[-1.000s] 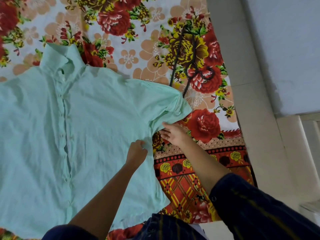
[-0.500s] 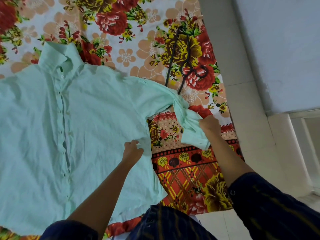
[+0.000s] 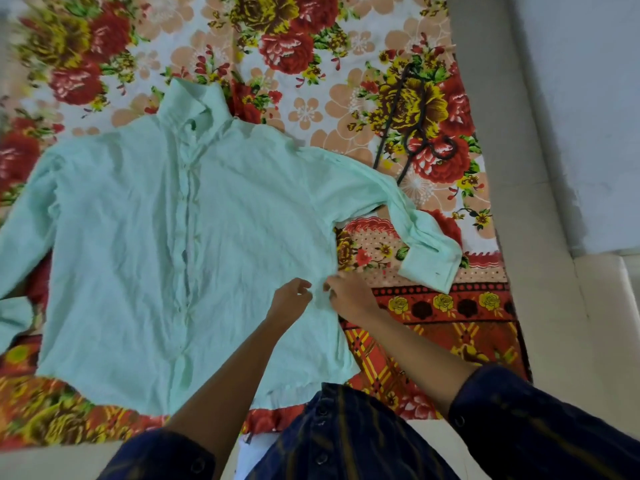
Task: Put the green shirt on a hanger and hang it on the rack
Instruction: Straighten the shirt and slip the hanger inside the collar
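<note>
The green shirt [image 3: 145, 258] lies spread flat, front up and buttoned, on a flowered bedsheet [image 3: 311, 36], collar pointing away from me. Its right sleeve [image 3: 427, 252] is drawn out and bent, the cuff resting on the sheet. A dark hanger [image 3: 414, 133] lies on the sheet beyond that sleeve, apart from the shirt. My left hand [image 3: 291, 297] and my right hand [image 3: 349, 294] sit close together at the shirt's right side seam below the armpit, fingers curled onto the fabric. No rack is in view.
The sheet's right edge [image 3: 498, 258] meets a pale tiled floor [image 3: 540, 334], with a light wall [image 3: 588, 98] past it. The shirt's left sleeve [image 3: 14, 317] runs off the left of the view.
My right hand pulled the right sleeve outward, let it go on the sheet, and came back to the side seam beside my left hand. The view has shifted left.
</note>
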